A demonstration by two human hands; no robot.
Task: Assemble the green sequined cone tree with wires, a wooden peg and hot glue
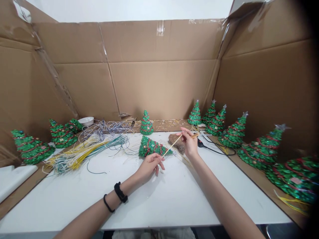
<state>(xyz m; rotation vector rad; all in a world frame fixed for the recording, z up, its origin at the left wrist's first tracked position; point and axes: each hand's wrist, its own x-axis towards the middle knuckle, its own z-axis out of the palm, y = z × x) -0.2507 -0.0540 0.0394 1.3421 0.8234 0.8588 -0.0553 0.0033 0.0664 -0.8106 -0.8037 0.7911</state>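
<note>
A thin straight yellow strand [171, 146] runs at a slant between my two hands above the white table [159, 199]. My left hand [152, 161] pinches its lower end, and my right hand [188, 142] pinches the upper end. An orange-tan handle [195, 135] shows behind the right fingers; whether they grip it too I cannot tell. Just beyond my left hand a green beaded Christmas tree [152, 147] with red garland lies on its side, tip to the right. A brown rough lump [177, 141] is partly hidden by my right hand.
Yellow, white and green strands [84, 152] lie bundled at left beside tangled wire [104, 129]. Another tree [146, 122] stands behind; several more line both sides, including a starred tree [264, 147]. A black cord [219, 151] curls at right. Cardboard walls [161, 79] enclose the table.
</note>
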